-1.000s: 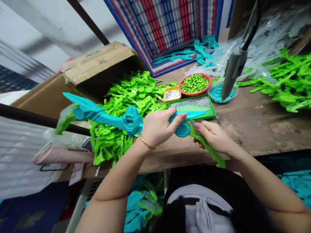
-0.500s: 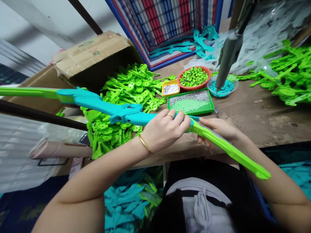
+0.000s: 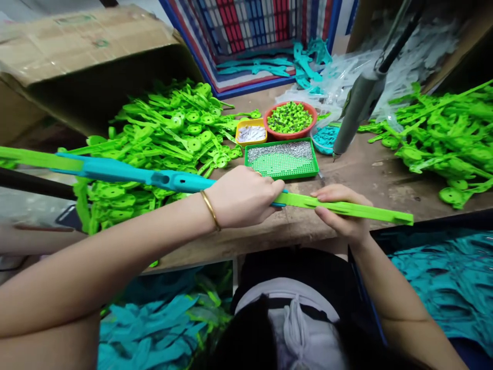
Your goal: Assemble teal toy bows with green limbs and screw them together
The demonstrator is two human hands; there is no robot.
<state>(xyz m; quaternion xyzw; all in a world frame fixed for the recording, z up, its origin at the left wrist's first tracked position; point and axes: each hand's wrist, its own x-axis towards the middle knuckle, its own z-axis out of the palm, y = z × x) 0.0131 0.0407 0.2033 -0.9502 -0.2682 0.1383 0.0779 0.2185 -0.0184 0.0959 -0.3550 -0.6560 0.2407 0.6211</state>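
Note:
A long toy bow, with a blue middle section and green limbs, stretches from the left edge across the workbench. My left hand is wrapped round the right end of the blue section, with a gold bangle at the wrist. Part of the blue piece is hidden under its fingers. My right hand holds the right green limb between thumb and fingers. Just beyond the hands lies a green perforated tray of small silvery screws or pins.
Green plastic parts spill from a cardboard box; another green heap lies right. Behind the tray are a yellow dish, a red bowl and a clear bowl of blue pieces. A grey hanging screwdriver points down beside them.
The bow has rolled so its narrow edge faces up, and its right limb now lies nearly level. My right hand has moved onto that limb. The view has shifted right.

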